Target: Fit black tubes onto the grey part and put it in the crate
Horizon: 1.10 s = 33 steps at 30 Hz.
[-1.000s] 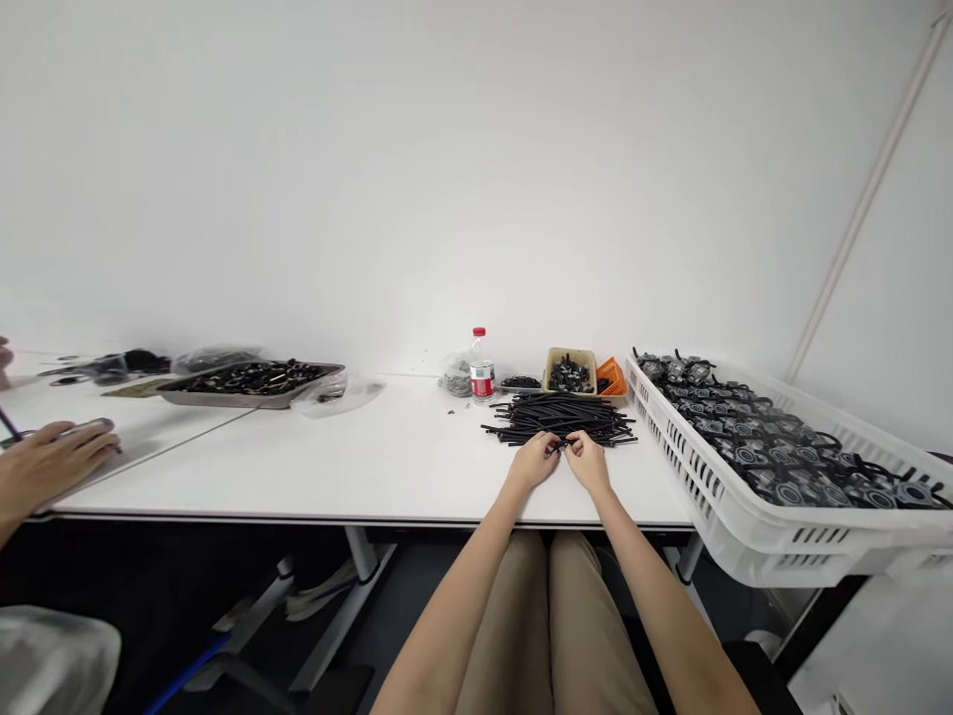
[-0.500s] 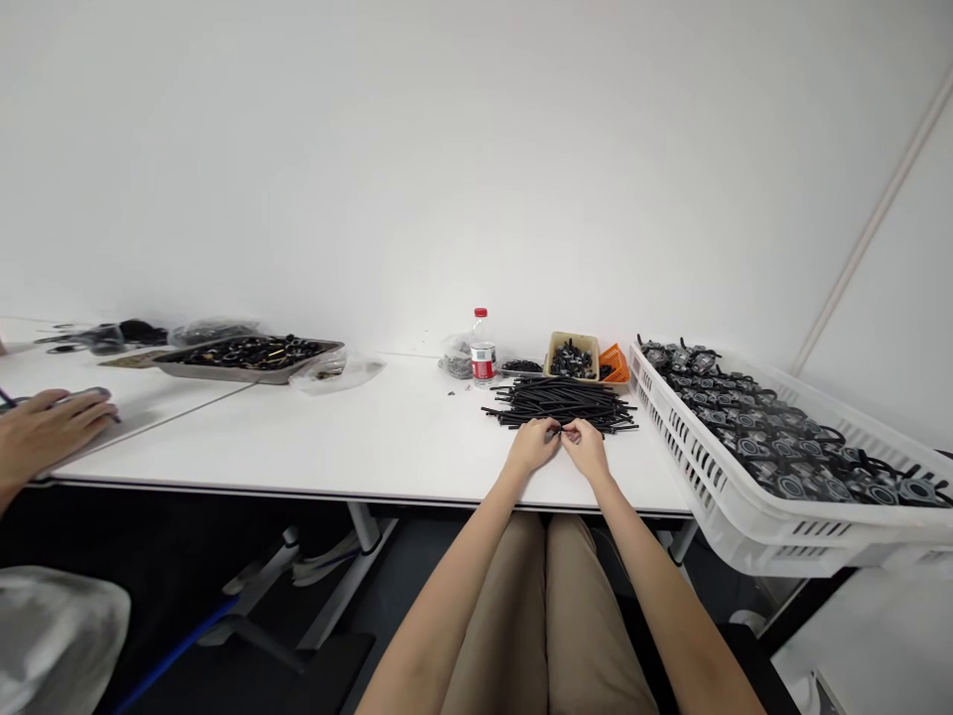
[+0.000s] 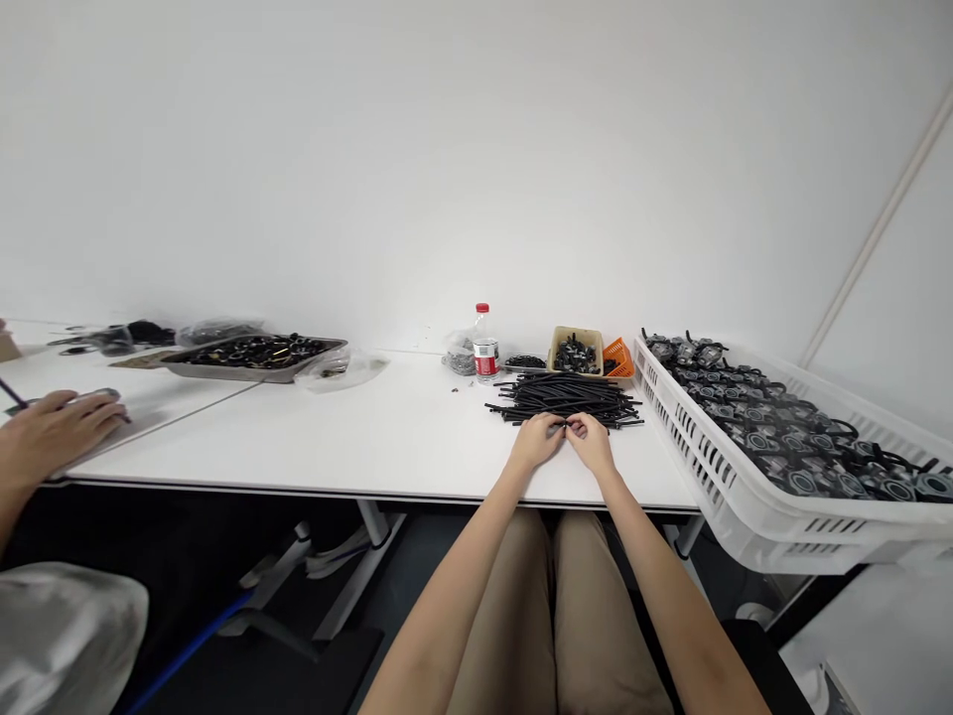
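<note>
My left hand (image 3: 539,439) and my right hand (image 3: 591,438) meet at the near edge of a pile of black tubes (image 3: 570,397). Fingers of both hands are pinched together around a small dark piece between them, too small to name. Behind the pile stand a cream bin (image 3: 576,350) of small black and metal parts, an orange basket (image 3: 617,358) and a small tray of black rings (image 3: 525,362). A red-capped bottle (image 3: 485,346) is just left of these, beside a clear bag of grey parts (image 3: 460,355).
A white crate (image 3: 751,501) full of black and grey assemblies stands at the right, overhanging the table edge. To the left lie a metal tray (image 3: 257,369) of dark parts and a plastic bag (image 3: 342,369). A co-worker's hand (image 3: 64,432) rests at the far left.
The view has shifted slightly, so everything sits a little further right. My hands stay together at the pile's front edge, with only small finger movement.
</note>
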Each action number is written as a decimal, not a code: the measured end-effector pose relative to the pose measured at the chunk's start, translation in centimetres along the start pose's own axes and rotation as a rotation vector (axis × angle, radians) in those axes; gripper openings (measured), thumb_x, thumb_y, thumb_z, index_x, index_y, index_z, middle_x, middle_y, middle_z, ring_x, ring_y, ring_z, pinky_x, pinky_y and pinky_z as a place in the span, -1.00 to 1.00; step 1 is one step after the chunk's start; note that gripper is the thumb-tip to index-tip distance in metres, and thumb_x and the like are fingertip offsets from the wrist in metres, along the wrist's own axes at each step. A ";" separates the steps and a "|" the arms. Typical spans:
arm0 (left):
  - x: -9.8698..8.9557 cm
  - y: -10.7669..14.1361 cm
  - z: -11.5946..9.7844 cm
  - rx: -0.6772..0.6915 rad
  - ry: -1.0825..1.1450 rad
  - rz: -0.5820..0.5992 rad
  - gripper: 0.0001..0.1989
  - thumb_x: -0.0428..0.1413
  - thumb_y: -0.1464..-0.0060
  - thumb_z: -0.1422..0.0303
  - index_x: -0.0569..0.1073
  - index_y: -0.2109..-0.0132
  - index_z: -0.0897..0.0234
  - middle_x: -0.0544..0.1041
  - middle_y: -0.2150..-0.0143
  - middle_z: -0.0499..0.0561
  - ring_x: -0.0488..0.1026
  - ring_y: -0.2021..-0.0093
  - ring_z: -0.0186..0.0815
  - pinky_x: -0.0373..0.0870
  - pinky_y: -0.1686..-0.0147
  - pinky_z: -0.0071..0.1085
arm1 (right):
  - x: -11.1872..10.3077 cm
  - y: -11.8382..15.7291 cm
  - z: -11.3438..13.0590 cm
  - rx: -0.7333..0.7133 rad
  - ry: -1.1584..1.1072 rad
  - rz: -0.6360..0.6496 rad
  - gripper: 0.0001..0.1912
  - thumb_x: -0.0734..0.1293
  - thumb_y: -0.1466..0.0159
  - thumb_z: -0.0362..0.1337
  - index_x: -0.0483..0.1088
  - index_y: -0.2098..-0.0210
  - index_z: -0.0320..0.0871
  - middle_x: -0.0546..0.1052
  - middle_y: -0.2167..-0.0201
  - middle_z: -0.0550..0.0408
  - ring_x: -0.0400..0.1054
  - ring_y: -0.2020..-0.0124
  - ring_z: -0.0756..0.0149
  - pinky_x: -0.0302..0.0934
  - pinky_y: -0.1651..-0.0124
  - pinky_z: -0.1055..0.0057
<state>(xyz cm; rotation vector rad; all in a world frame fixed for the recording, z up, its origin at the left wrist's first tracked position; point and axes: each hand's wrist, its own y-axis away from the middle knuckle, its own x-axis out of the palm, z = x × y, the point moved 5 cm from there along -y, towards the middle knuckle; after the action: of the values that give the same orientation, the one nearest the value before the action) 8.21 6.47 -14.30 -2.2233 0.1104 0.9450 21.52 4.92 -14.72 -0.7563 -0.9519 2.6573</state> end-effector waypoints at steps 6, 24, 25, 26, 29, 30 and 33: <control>-0.6 0.3 -0.2 0.009 0.039 -0.044 -0.78 0.03 -0.11 0.48 0.45 0.10 0.23 0.46 0.11 0.02 0.40 0.05 -0.27 0.34 0.00 -0.34 | 0.1 0.0 -0.2 0.014 -0.027 0.015 -0.82 0.24 -0.09 -0.37 0.43 0.32 -0.19 0.46 0.42 0.10 0.33 0.44 0.30 0.25 0.32 0.42; -0.9 0.3 -0.7 0.049 0.093 -0.056 -0.83 0.07 -0.12 0.47 0.44 0.12 0.23 0.46 0.12 0.01 0.42 0.10 -0.29 0.34 0.05 -0.39 | -0.1 0.0 0.2 -0.007 -0.007 0.034 -0.70 0.21 -0.02 -0.48 0.48 0.29 -0.20 0.44 0.40 0.10 0.30 0.45 0.31 0.25 0.29 0.42; -0.9 0.3 -0.7 0.048 0.091 -0.056 -0.83 0.07 -0.12 0.47 0.43 0.12 0.23 0.46 0.12 0.00 0.43 0.11 -0.29 0.34 0.05 -0.38 | -0.1 0.1 0.3 -0.010 -0.009 0.038 -0.68 0.21 -0.02 -0.49 0.48 0.28 -0.19 0.44 0.40 0.10 0.30 0.45 0.31 0.25 0.30 0.43; -0.9 0.3 -0.7 0.046 0.089 -0.057 -0.83 0.08 -0.12 0.47 0.43 0.12 0.23 0.46 0.13 0.00 0.43 0.13 -0.30 0.34 0.05 -0.38 | -0.1 0.1 0.3 -0.012 -0.011 0.041 -0.67 0.21 -0.02 -0.49 0.48 0.27 -0.19 0.44 0.39 0.10 0.29 0.45 0.32 0.26 0.30 0.43; -0.9 0.3 -0.6 0.039 0.085 -0.058 -0.82 0.07 -0.11 0.47 0.42 0.11 0.24 0.46 0.13 0.00 0.43 0.16 -0.31 0.35 0.07 -0.38 | 0.0 0.0 0.3 -0.017 -0.018 0.058 -0.64 0.20 -0.02 -0.50 0.48 0.24 -0.18 0.43 0.37 0.09 0.31 0.43 0.32 0.27 0.27 0.42; -0.9 0.3 -0.6 0.038 0.085 -0.059 -0.81 0.06 -0.12 0.47 0.42 0.10 0.25 0.45 0.13 0.01 0.43 0.16 -0.31 0.35 0.07 -0.38 | 0.1 0.0 0.3 -0.018 -0.020 0.065 -0.64 0.20 -0.02 -0.50 0.48 0.23 -0.17 0.43 0.36 0.09 0.31 0.42 0.31 0.28 0.26 0.41; -0.8 0.2 -0.7 0.041 0.082 -0.052 -0.78 0.05 -0.13 0.47 0.41 0.06 0.24 0.45 0.10 0.03 0.41 0.10 -0.30 0.35 0.04 -0.37 | 0.3 0.0 0.1 -0.022 -0.026 0.092 -0.63 0.20 -0.03 -0.50 0.48 0.22 -0.17 0.44 0.35 0.08 0.32 0.41 0.31 0.29 0.26 0.41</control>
<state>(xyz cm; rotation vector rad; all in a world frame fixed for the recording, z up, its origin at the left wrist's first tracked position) 7.91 5.74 -13.54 -2.2164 0.1085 0.8168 21.21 4.99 -14.72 -0.7898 -0.9772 2.7459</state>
